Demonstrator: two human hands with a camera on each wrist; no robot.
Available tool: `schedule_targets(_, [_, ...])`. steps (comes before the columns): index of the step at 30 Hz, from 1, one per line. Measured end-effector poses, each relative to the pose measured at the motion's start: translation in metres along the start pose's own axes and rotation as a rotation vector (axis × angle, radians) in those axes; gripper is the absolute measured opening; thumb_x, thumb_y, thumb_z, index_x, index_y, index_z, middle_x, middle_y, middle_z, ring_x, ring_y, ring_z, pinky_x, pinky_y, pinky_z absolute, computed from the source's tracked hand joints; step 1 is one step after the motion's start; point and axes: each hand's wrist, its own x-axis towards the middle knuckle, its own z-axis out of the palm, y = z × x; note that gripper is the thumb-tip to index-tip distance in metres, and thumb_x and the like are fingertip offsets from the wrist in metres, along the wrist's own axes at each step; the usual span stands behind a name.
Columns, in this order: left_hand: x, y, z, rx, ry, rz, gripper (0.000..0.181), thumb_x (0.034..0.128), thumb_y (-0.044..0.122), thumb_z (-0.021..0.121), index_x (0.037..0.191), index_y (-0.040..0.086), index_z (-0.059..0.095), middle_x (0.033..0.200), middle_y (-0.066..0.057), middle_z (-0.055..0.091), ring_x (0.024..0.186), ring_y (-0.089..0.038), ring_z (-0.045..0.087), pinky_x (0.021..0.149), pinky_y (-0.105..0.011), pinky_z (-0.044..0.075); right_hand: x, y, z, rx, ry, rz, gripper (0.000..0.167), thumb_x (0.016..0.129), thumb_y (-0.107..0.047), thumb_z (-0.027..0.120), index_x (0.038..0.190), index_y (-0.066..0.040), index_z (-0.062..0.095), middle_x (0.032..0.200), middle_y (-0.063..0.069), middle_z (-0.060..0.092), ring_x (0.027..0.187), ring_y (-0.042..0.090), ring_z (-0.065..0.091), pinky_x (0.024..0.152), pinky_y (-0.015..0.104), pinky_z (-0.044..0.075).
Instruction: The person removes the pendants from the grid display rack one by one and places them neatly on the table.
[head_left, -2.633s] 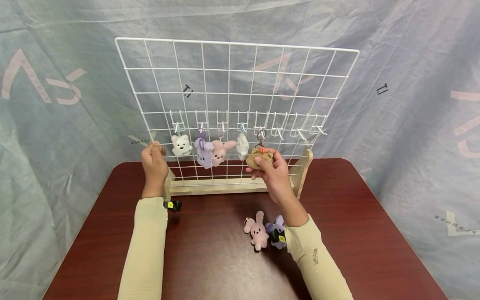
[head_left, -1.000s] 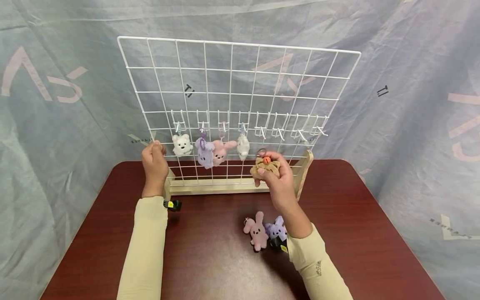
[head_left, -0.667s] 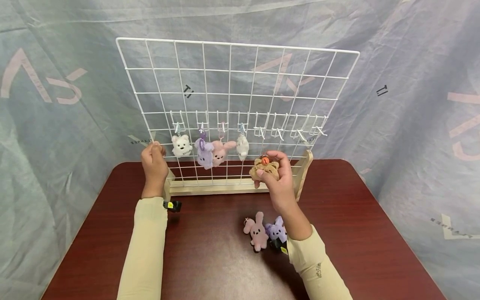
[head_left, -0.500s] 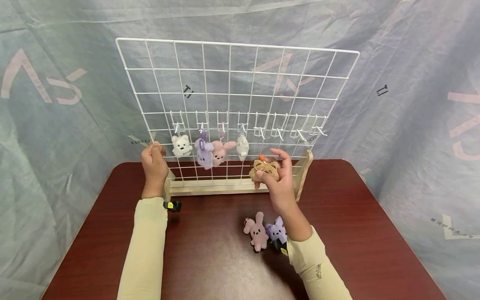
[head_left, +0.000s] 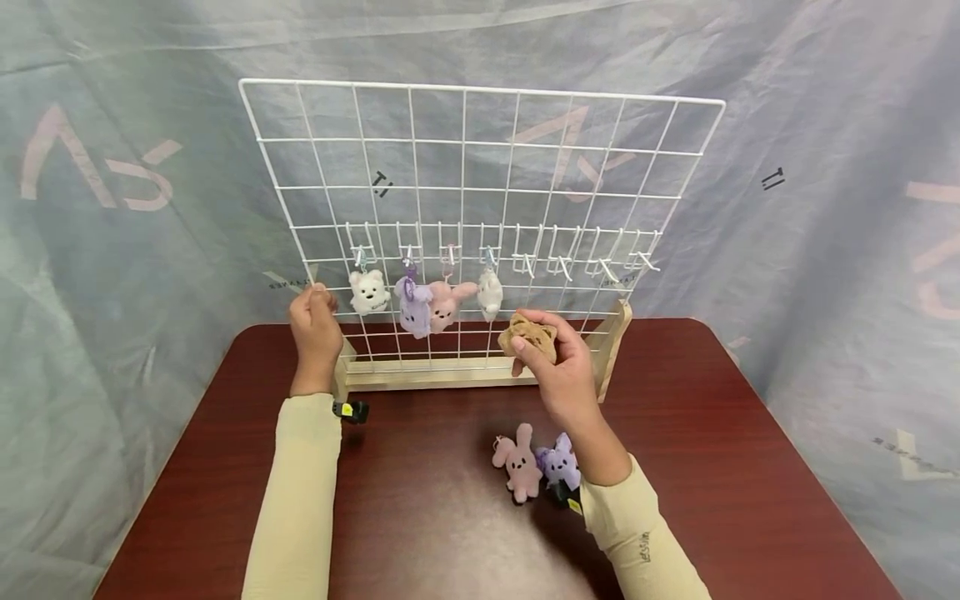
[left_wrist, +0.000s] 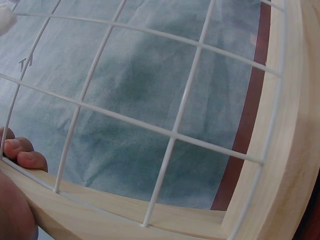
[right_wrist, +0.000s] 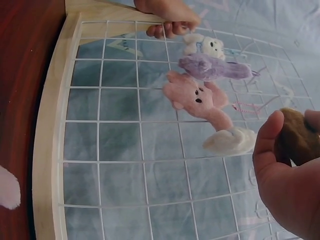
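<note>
In the head view my right hand (head_left: 564,375) pinches a brown plush keychain (head_left: 528,336) between thumb and fingers, in front of the white wire grid (head_left: 463,187) and below its hooks. The keychain's ring and bell are hidden now. The same brown plush (right_wrist: 298,134) shows at the right of the right wrist view. My left hand (head_left: 315,333) grips the grid's left side; its fingertips (left_wrist: 31,159) curl round the wooden upright in the left wrist view. A white bear (head_left: 369,293), a purple plush (head_left: 414,310), a pink bunny (head_left: 444,305) and a white plush (head_left: 490,296) hang from hooks.
Several bare hooks (head_left: 562,265) line the grid's right half. A pink bunny keychain (head_left: 522,467) and a purple one (head_left: 558,463) lie on the dark red table (head_left: 420,500), beneath my right forearm. The grid stands in a wooden base (head_left: 450,375); a grey cloth (head_left: 840,250) hangs behind.
The brown plush, whose ring was up at a hook, has come down and a little right in my right hand. Its orange bell has dropped from sight. My left hand keeps its grip.
</note>
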Motion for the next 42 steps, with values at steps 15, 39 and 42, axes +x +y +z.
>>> schedule_targets(15, [0.0005, 0.0020, -0.0013, 0.024, 0.005, 0.025, 0.038, 0.0991, 0.007, 0.036, 0.062, 0.008, 0.030, 0.060, 0.006, 0.032, 0.056, -0.011, 0.023, 0.062, -0.028, 0.025, -0.0002, 0.0045, -0.0007, -0.168, -0.018, 0.037, 0.059, 0.080, 0.016, 0.078, 0.137, 0.005, 0.062, 0.114, -0.009, 0.073, 0.090, 0.007, 0.072, 0.076, 0.022, 0.061])
schedule_targets(39, [0.0003, -0.0032, 0.0023, 0.002, 0.005, 0.026, 0.035, 0.0982, 0.003, 0.035, 0.065, -0.001, 0.027, 0.060, 0.006, 0.028, 0.057, -0.011, 0.022, 0.062, -0.027, 0.022, -0.0007, 0.0057, -0.0082, -0.249, -0.056, 0.096, 0.053, 0.082, 0.010, 0.080, 0.133, 0.002, 0.065, 0.110, -0.008, 0.074, 0.088, 0.006, 0.071, 0.073, 0.021, 0.059])
schedule_targets(42, [-0.0001, -0.0030, 0.0030, 0.002, 0.005, 0.025, 0.035, 0.0991, 0.004, 0.035, 0.066, -0.006, 0.026, 0.061, 0.007, 0.028, 0.058, -0.010, 0.022, 0.061, -0.027, 0.023, -0.0009, 0.0071, -0.0097, -0.245, -0.086, 0.110, 0.053, 0.082, 0.011, 0.080, 0.132, 0.003, 0.065, 0.110, -0.004, 0.074, 0.088, 0.007, 0.070, 0.072, 0.022, 0.059])
